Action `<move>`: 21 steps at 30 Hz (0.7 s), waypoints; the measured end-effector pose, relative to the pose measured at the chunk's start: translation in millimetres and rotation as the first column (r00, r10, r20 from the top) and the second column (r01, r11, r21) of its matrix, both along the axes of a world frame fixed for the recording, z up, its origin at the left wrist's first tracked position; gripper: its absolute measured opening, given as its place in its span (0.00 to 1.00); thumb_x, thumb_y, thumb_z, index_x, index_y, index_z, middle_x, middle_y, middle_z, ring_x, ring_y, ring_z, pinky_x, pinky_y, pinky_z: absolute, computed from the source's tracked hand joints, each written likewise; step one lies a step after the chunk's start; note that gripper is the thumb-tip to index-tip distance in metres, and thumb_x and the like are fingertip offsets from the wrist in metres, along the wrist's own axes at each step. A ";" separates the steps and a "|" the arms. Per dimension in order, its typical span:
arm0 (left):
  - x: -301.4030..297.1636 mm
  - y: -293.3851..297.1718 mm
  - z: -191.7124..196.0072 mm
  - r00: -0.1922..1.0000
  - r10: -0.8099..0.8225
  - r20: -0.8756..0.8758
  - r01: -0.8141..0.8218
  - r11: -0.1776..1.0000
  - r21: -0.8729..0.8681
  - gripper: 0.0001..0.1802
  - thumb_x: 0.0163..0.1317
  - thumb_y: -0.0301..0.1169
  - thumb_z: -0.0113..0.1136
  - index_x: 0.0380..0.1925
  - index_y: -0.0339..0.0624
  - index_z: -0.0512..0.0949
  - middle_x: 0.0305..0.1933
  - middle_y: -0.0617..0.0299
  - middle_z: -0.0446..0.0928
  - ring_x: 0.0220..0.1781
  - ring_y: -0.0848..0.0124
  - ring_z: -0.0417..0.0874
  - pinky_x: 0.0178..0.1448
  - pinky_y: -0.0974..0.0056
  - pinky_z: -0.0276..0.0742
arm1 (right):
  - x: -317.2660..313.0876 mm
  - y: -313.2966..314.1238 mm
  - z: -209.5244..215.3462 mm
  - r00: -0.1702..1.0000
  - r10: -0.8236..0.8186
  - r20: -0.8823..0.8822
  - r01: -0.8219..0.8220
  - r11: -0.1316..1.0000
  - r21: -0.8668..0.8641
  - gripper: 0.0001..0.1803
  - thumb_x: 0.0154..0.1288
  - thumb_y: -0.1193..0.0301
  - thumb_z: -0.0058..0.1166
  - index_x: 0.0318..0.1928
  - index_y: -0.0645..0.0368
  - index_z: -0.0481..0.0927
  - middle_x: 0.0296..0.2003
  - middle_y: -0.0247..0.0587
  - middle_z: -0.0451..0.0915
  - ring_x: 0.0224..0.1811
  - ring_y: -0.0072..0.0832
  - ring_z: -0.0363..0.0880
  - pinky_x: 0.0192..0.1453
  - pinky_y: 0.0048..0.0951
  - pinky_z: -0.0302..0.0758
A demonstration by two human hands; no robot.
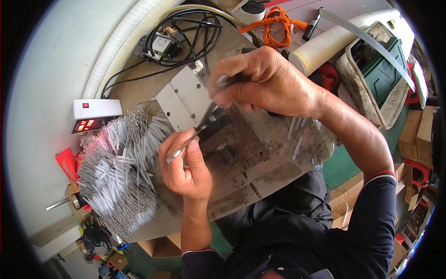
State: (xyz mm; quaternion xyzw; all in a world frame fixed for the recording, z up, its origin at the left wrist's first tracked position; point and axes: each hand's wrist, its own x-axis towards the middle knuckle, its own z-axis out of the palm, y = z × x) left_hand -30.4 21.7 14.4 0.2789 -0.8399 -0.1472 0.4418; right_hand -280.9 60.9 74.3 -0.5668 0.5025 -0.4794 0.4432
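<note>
My left hand [188,174] grips a slim, shiny metal wrench [183,148] between thumb and fingers. The far end of the wrench meets small metal parts beside a pale grey metal block [186,98]. Above and to the right, my right hand [274,86] is pinched on a small dark object with a shiny part [225,83]; motion blur and the fingers hide its kind. Below the block, a dark metal fixture sits on the stained worktable [274,172]. A large heap of thin wire brushes [123,172] with pale bristles lies left of my left hand.
A white box with a red display [96,115] stands by the wall. Behind the block lie coiled black cables [204,37] and a small valve-like unit [162,46]. At the far right are an orange strap [276,28], a thick roll [325,44], a steel ruler [367,39] and a dirty bin [355,76].
</note>
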 end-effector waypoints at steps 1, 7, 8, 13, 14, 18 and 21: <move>0.6 -0.7 0.1 1.000 -0.005 -0.006 0.004 1.000 -0.017 0.09 0.76 0.23 0.57 0.46 0.25 0.81 0.48 0.47 0.81 0.38 0.66 0.87 0.41 0.66 0.88 | 0.5 -0.1 -2.1 1.000 0.002 -0.001 -0.002 1.000 -0.003 0.07 0.71 0.72 0.63 0.43 0.62 0.85 0.26 0.33 0.84 0.26 0.17 0.81 0.31 0.24 0.79; -3.3 1.2 0.6 1.000 -0.008 -0.011 0.009 0.999 0.044 0.09 0.76 0.23 0.56 0.45 0.25 0.80 0.48 0.47 0.81 0.38 0.65 0.87 0.41 0.66 0.88 | -9.8 -0.6 -25.2 0.985 -0.037 0.170 0.023 0.996 0.082 0.08 0.73 0.68 0.63 0.44 0.59 0.86 0.27 0.28 0.84 0.24 0.14 0.80 0.30 0.20 0.77; -4.2 -0.5 0.0 1.000 -0.006 -0.016 0.006 0.999 0.040 0.09 0.76 0.23 0.56 0.45 0.25 0.80 0.48 0.47 0.81 0.38 0.65 0.87 0.41 0.66 0.88 | -10.3 -1.3 -22.9 0.986 -0.034 0.165 0.021 0.997 0.078 0.08 0.73 0.68 0.63 0.44 0.59 0.86 0.27 0.28 0.84 0.24 0.14 0.80 0.30 0.20 0.77; -4.5 0.9 0.7 1.000 -0.001 -0.030 0.002 0.999 0.050 0.08 0.77 0.23 0.56 0.41 0.26 0.79 0.48 0.48 0.83 0.39 0.67 0.87 0.42 0.65 0.89 | -14.4 -4.9 -8.4 0.992 -0.084 0.097 0.085 0.996 -0.012 0.08 0.72 0.69 0.64 0.43 0.60 0.86 0.26 0.30 0.85 0.25 0.14 0.81 0.30 0.19 0.78; -5.4 1.1 -1.3 1.000 -0.003 -0.031 0.004 0.999 0.051 0.08 0.77 0.23 0.56 0.41 0.26 0.79 0.48 0.48 0.83 0.39 0.67 0.87 0.42 0.65 0.89 | -18.0 -4.0 -4.3 0.992 -0.108 0.072 0.111 0.993 -0.034 0.08 0.72 0.69 0.64 0.44 0.61 0.86 0.26 0.30 0.84 0.25 0.14 0.81 0.30 0.19 0.78; -3.7 -0.5 -4.6 0.999 -0.028 -0.037 0.029 0.999 0.046 0.09 0.78 0.25 0.55 0.43 0.26 0.78 0.48 0.48 0.84 0.40 0.67 0.87 0.45 0.64 0.89 | -11.5 1.6 10.3 0.993 -0.119 -0.003 0.119 0.991 -0.063 0.07 0.70 0.70 0.64 0.41 0.62 0.86 0.26 0.33 0.84 0.27 0.14 0.82 0.31 0.21 0.78; -3.0 -0.2 -4.4 0.998 -0.029 -0.049 0.032 0.998 0.055 0.10 0.78 0.26 0.54 0.43 0.26 0.77 0.48 0.47 0.84 0.40 0.66 0.87 0.45 0.64 0.89 | -4.3 0.8 7.8 0.996 -0.034 -0.082 0.016 0.979 -0.203 0.08 0.67 0.73 0.65 0.40 0.65 0.85 0.26 0.41 0.85 0.28 0.26 0.86 0.34 0.28 0.80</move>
